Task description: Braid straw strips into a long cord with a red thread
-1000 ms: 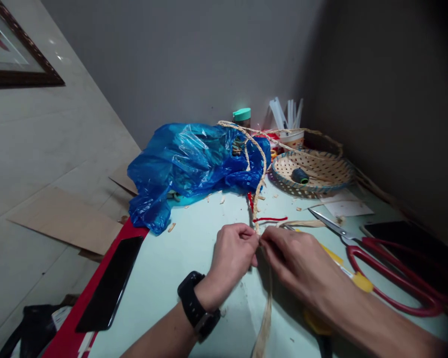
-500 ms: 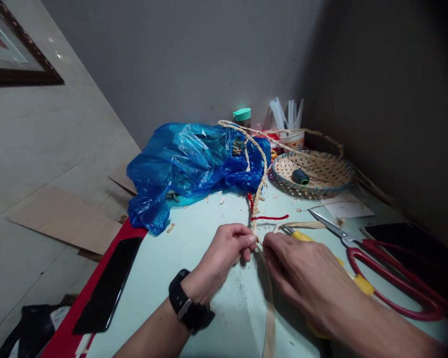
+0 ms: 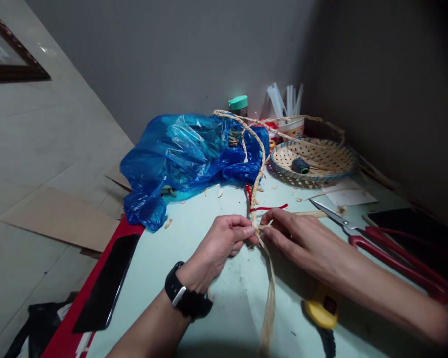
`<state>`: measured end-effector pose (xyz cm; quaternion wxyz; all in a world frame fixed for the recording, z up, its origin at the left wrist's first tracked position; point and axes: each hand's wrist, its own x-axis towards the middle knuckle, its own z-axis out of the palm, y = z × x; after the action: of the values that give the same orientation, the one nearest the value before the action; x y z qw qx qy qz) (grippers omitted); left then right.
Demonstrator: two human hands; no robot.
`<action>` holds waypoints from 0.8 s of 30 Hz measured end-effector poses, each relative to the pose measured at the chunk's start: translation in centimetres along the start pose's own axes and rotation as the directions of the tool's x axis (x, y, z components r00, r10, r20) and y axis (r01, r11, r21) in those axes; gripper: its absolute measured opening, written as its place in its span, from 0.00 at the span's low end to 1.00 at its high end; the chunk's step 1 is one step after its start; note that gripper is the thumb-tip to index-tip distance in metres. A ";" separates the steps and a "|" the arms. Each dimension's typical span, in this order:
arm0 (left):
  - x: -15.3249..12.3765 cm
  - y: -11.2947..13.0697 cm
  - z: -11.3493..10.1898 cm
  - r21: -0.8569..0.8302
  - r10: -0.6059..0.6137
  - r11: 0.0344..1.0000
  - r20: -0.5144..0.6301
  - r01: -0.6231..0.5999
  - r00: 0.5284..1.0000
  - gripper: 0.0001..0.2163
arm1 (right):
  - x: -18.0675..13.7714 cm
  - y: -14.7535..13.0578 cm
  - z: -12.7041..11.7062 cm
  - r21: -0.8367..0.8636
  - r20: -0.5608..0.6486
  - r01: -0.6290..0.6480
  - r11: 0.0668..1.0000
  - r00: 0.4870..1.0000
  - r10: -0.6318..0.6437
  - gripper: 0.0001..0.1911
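My left hand (image 3: 221, 244), with a black watch on its wrist, pinches the end of a braided straw cord (image 3: 260, 164) on the pale table (image 3: 194, 298). My right hand (image 3: 302, 238) meets it from the right, fingers closed on a loose straw strand beside the braid. The cord climbs from my fingers up over a blue plastic bag (image 3: 186, 154). Flat unbraided straw strips (image 3: 269, 298) trail from my hands toward the front edge. A short red strand (image 3: 271, 208) lies just behind my fingers.
Red-handled scissors (image 3: 392, 253) lie at the right, a yellow tool (image 3: 321, 311) under my right forearm. A woven basket (image 3: 313, 161) holding a dark spool stands at the back, with a green-capped jar (image 3: 239, 104) and a cup of white sticks (image 3: 289, 112). A dark phone (image 3: 106, 283) rests at the left edge.
Both hands moved slightly away from me along the cord. My right hand stretched forward, uncovering the yellow tool under the forearm. The view shifted a little.
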<state>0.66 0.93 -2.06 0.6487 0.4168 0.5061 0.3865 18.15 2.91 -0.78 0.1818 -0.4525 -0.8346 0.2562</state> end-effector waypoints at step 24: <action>-0.3 0.2 0.5 0.078 0.051 0.996 -0.061 -0.046 0.997 0.05 | 1.2 -0.4 0.0 0.036 -0.023 -0.005 0.999 1.000 0.006 0.10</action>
<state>1.05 0.68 -1.67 0.6064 0.4412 0.5306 0.3951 17.25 3.69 -0.49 0.1989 -0.4545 -0.8264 0.2664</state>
